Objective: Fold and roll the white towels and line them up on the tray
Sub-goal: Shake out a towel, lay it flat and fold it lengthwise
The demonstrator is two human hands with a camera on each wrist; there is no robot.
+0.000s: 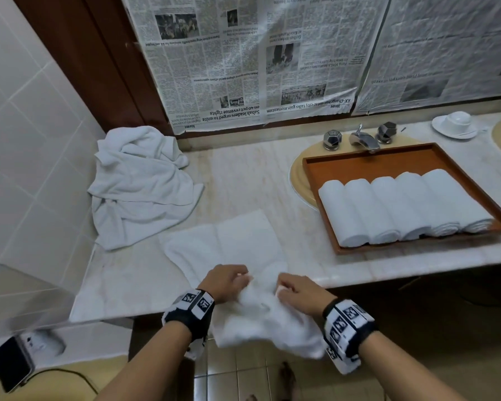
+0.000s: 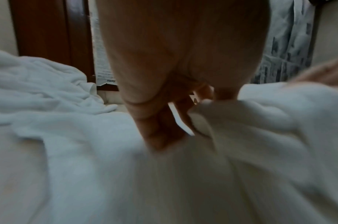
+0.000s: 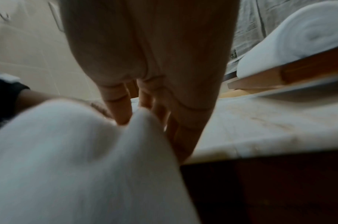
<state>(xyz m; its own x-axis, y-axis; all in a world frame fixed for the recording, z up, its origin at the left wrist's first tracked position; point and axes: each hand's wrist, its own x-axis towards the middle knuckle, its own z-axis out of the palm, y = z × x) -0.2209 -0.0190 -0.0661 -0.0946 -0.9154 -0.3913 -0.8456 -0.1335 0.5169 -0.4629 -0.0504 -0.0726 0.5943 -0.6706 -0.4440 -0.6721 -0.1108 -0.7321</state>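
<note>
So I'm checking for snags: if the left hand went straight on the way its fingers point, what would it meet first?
Probably the right hand, which pinches the same towel just across from the left hand; depth is unclear.

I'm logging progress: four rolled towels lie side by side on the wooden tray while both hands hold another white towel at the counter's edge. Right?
Not quite: the head view shows five rolled towels side by side on the wooden tray, not four. The rest holds: the left hand and right hand hold another white towel at the counter's edge.

White towels [image 1: 145,183], five white rolls [image 1: 399,206] on an orange-brown tray [image 1: 359,163]; cream veined counter [image 1: 243,175]; black-and-white newspaper [image 1: 243,53].
</note>
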